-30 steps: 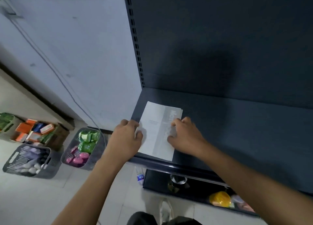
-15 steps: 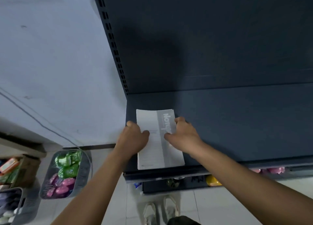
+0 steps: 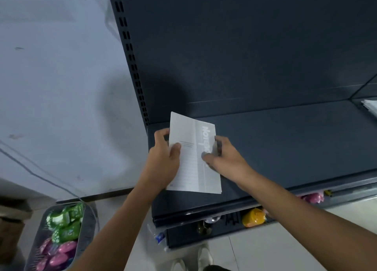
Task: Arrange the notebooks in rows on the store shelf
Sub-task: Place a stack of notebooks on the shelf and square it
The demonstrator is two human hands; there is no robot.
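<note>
A thin grey-and-white notebook (image 3: 190,158) lies at the left end of the dark store shelf (image 3: 285,148), its far left corner tilted up off the board. My left hand (image 3: 163,160) grips the notebook's left edge, thumb on the cover. My right hand (image 3: 224,158) holds the right edge, thumb pressed on the grey printed strip. More white notebooks (image 3: 370,107) show at the far right edge on the adjoining shelf.
A perforated upright (image 3: 132,66) bounds the shelf on the left, beside a pale wall. A grey basket (image 3: 61,240) of green and pink packets stands on the floor at the lower left. A lower shelf (image 3: 253,217) holds yellow and pink items. My shoes (image 3: 191,260) show below.
The notebook's far left corner has lifted and it has turned slightly on the shelf. Both hands shifted grip along its edges. The camera view swung, showing more shelf to the right.
</note>
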